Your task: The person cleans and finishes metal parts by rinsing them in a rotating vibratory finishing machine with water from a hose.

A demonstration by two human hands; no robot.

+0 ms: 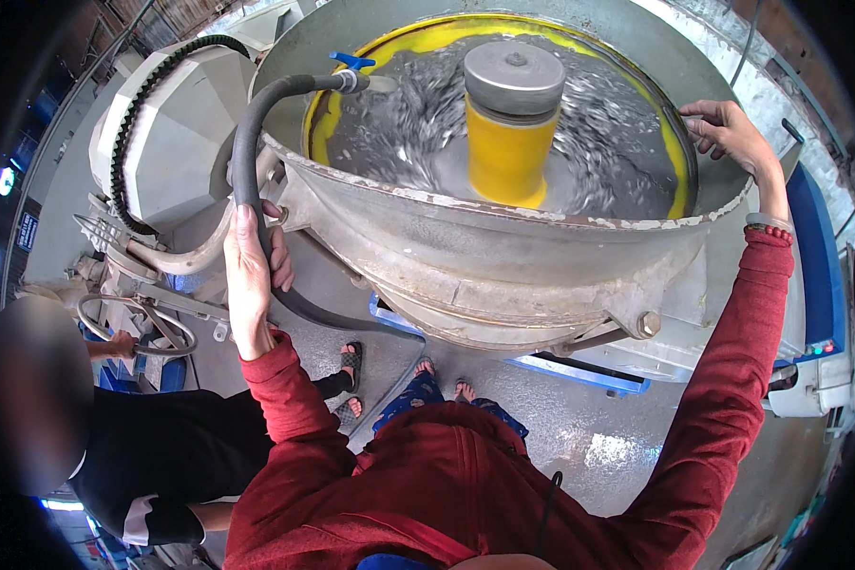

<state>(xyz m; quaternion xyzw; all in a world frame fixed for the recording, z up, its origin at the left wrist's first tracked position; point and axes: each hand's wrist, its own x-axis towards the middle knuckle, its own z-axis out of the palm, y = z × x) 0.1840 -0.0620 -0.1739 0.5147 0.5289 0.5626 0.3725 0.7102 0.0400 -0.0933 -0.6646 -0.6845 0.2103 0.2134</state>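
My left hand [249, 266] is wrapped round a thick dark hose [245, 157] in front of a big round metal tub [465, 261]. The hose arches over the tub's left rim and ends in a fitting with a blue valve handle [352, 61]. Inside, a grey mass of small shiny pieces [418, 114] is blurred by motion around a yellow centre post [506, 157] with a metal cap [514, 78]. My right hand [734, 140] reaches over the right rim, fingers loosely bent and apart, near the tub's yellow inner lining [676, 171]. It holds nothing I can see.
A pale faceted drum [185, 123] with a black toothed belt stands left of the tub. At lower left a person in a black shirt [171, 446] has a hand on a ring-shaped wheel [166, 348]. Blue machine parts [812, 252] stand at right. The grey floor [579, 446] looks wet.
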